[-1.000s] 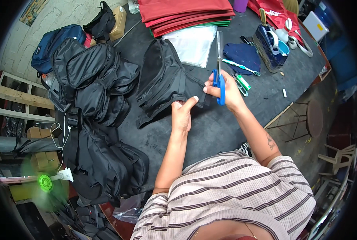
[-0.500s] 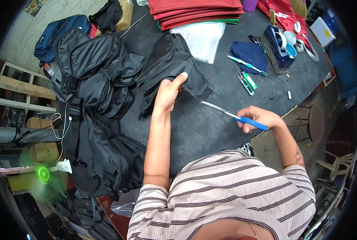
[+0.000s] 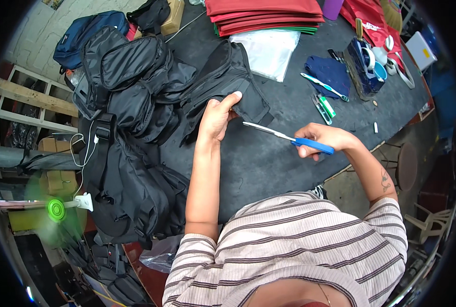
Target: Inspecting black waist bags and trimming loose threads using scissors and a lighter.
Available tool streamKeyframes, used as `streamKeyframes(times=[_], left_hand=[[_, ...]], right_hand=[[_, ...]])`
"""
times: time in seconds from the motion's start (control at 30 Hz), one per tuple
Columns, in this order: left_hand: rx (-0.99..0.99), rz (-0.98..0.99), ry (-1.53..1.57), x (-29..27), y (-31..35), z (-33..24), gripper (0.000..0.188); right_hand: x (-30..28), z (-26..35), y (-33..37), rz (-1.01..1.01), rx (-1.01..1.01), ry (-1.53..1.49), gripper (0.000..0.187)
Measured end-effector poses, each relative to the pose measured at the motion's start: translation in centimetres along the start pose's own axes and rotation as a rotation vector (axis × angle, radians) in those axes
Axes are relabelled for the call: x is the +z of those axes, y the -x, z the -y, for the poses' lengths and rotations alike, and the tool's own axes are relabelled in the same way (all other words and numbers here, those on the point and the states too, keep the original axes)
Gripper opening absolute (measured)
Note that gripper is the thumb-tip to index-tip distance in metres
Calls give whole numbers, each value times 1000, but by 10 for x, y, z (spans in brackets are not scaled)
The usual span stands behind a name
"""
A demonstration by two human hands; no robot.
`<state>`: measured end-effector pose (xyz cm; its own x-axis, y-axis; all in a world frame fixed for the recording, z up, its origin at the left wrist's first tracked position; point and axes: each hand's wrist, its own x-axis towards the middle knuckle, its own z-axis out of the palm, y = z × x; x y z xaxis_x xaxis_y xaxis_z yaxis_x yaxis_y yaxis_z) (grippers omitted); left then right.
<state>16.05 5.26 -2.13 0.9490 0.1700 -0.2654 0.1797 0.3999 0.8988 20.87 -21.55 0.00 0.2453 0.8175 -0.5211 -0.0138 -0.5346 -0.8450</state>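
A black fabric bag (image 3: 223, 71) lies on the dark table in front of me. My left hand (image 3: 219, 116) grips its near edge, thumb on top and the other fingers tucked beneath. In my right hand (image 3: 320, 139) are blue-handled scissors (image 3: 269, 130), their blades pointing left at the near corner of the bag, close to my left fingers. The blades look closed or almost so. Whether their tip touches the fabric I cannot tell.
More black bags (image 3: 131, 66) are heaped at the left, a blue bag (image 3: 90, 38) behind them. Folded red fabric (image 3: 264, 13) and clear plastic sheets (image 3: 269, 51) lie at the back. Toothbrush (image 3: 325, 87), cutter (image 3: 321, 110) and dark tool box (image 3: 361, 71) sit at right. A green fan (image 3: 57, 210) spins lower left.
My right hand has moved left and slightly up with the scissors, bringing the blades nearer my left hand. My left hand keeps its hold on the bag. The whole view has shifted a little.
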Motion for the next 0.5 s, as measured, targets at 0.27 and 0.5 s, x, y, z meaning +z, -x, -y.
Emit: streamKeyframes(times=[0.27,0.5], left_hand=[[24,-16,1,-3,-1,-1,19],[8,-3,3,-4,3,-1,19]], right_hand=[[2,2,-9,19,-52,-116,57],[3,2,-15,17,-37,-114,54]])
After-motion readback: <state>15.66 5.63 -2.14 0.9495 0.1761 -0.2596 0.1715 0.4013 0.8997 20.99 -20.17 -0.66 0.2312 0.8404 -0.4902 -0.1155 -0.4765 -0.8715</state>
